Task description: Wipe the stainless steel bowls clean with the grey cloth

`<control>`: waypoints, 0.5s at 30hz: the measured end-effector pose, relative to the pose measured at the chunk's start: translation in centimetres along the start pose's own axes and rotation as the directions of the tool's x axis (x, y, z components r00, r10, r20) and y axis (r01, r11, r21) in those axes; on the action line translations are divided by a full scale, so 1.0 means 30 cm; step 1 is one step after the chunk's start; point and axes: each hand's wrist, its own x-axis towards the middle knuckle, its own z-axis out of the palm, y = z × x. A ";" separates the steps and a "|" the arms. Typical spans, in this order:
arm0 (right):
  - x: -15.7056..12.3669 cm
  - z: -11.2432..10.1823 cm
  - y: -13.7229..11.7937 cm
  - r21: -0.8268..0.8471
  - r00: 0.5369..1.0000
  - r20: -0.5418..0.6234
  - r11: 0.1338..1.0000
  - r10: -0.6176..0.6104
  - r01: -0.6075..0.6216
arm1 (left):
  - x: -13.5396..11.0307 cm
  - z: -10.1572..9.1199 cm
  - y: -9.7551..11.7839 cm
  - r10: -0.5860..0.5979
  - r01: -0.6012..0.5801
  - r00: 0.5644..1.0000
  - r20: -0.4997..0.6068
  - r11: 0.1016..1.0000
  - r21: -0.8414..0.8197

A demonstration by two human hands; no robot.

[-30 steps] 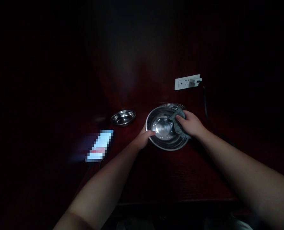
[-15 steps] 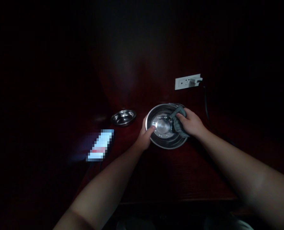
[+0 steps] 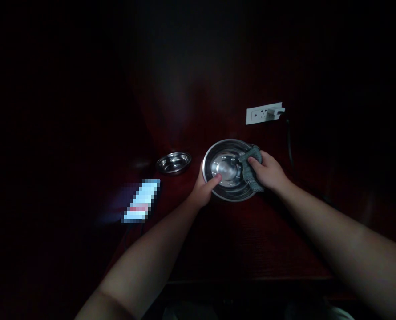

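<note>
A shiny metal bowl (image 3: 229, 194) is held up over the dark red table, its open side tilted toward me. My left hand (image 3: 204, 186) grips its left rim, thumb inside the wall and the other fingers hidden behind. On the right side, my right hand (image 3: 268, 170) is closed on a grey-green cloth (image 3: 252, 171). That cloth is folded over the bowl's right rim and lies against the wall. The fingers under the cloth are hidden.
Left of the bowl stands a smaller, shallow metal bowl (image 3: 174, 163). A lit phone (image 3: 141, 201), blurred out, lies at the left. Behind, a white socket panel (image 3: 264, 113) holds a plug with a dark cable (image 3: 289, 142). The table's front edge (image 3: 251, 280) runs below; surroundings are very dark.
The held bowl has risen slightly and is tilted a little differently. The cloth has shifted slightly outward over the right rim. My left thumb reaches farther inside.
</note>
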 end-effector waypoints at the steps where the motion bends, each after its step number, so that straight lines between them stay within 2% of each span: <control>1: 0.000 -0.001 0.000 0.001 1.000 0.000 1.000 -0.001 0.001 | 0.002 -0.001 0.002 -0.007 0.007 1.000 -0.006 1.000 -0.002; 15: -0.007 -0.020 -0.037 -0.042 1.000 -0.002 0.999 -0.030 0.030 | -0.002 -0.005 0.007 -0.048 0.049 0.999 0.006 0.998 -0.045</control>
